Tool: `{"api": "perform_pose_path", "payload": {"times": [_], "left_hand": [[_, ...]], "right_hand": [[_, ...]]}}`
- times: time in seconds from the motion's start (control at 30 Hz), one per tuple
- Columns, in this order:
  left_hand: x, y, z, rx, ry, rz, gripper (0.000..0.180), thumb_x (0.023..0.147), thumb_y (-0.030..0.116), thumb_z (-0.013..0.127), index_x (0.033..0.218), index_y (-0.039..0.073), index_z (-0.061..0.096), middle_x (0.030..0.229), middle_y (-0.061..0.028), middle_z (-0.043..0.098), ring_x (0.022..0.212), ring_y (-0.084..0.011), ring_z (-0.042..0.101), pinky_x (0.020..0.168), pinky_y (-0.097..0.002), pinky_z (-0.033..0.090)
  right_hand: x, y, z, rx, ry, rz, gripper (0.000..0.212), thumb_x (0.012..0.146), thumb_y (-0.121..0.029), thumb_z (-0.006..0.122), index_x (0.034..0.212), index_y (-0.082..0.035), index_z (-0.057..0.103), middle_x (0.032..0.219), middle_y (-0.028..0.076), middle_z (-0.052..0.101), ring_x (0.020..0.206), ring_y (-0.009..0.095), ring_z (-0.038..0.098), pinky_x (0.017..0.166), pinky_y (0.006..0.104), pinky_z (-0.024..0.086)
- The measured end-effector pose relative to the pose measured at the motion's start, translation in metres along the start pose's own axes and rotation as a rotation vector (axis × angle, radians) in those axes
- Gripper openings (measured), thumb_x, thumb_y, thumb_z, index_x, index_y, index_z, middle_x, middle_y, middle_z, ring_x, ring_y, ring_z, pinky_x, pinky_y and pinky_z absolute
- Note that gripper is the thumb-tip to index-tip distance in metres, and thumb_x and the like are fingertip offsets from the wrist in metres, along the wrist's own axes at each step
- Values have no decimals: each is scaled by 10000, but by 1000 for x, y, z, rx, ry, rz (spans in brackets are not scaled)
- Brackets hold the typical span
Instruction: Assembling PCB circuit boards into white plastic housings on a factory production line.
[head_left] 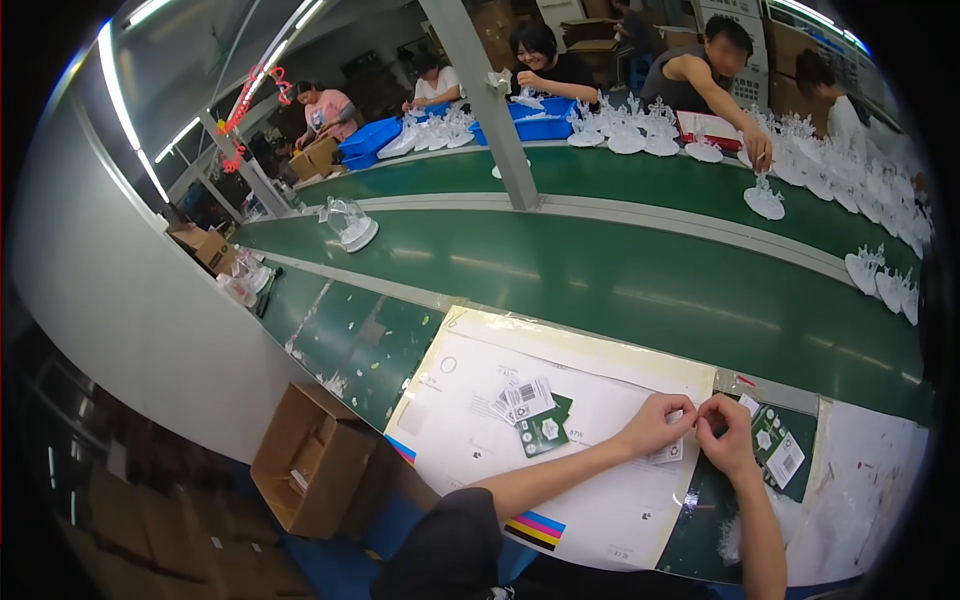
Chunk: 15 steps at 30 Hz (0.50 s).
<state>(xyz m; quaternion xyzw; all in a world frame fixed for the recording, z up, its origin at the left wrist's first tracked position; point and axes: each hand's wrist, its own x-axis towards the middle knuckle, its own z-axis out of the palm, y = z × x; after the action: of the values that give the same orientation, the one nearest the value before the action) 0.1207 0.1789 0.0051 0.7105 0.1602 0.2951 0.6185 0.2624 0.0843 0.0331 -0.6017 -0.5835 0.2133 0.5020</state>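
Note:
My left hand (pixel 657 424) and my right hand (pixel 727 436) meet fingertip to fingertip over the right edge of a large white printed sheet (pixel 600 500). Both are closed in a pinch, and whatever sits between the fingers is too small to make out. Beneath my left hand a white paper slip (pixel 668 454) shows in part. Green cards (pixel 543 432) and white barcode labels (pixel 528 398) lie loosely piled on the sheet, left of my hands. Beside my right hand rest more green cards (pixel 768 432) with a white barcode label (pixel 786 459) on them.
Beyond the bench runs a green conveyor (pixel 560 270), carrying a clear dome on a white base (pixel 351 226). Across it, people handle white figures on round bases (pixel 765 200) near blue bins (pixel 530 122). A metal post (pixel 490 110) rises between. An open cardboard box (pixel 305 450) stands left.

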Motion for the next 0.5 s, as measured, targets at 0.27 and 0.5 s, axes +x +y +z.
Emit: {"api": "perform_pose_path", "payload": {"times": [0.27, 0.5], "left_hand": [[-1, -6, 2, -32, -12, 33, 157, 825, 124, 561, 782, -23, 594, 692, -69, 621, 679, -96, 553, 669, -258, 455], [-2, -1, -6, 53, -43, -66, 158, 861, 137, 565, 835, -14, 604, 748, -37, 623, 730, -74, 538, 688, -235, 444]], "right_hand": [[-2, 8, 3, 200, -47, 157, 24, 755, 1, 557, 776, 4, 545, 664, 23, 597, 570, 54, 559, 516, 180, 437], [1, 7, 5, 181, -61, 142, 18, 795, 2, 533, 808, 8, 522, 679, 29, 599, 573, 52, 558, 518, 177, 437]]}}
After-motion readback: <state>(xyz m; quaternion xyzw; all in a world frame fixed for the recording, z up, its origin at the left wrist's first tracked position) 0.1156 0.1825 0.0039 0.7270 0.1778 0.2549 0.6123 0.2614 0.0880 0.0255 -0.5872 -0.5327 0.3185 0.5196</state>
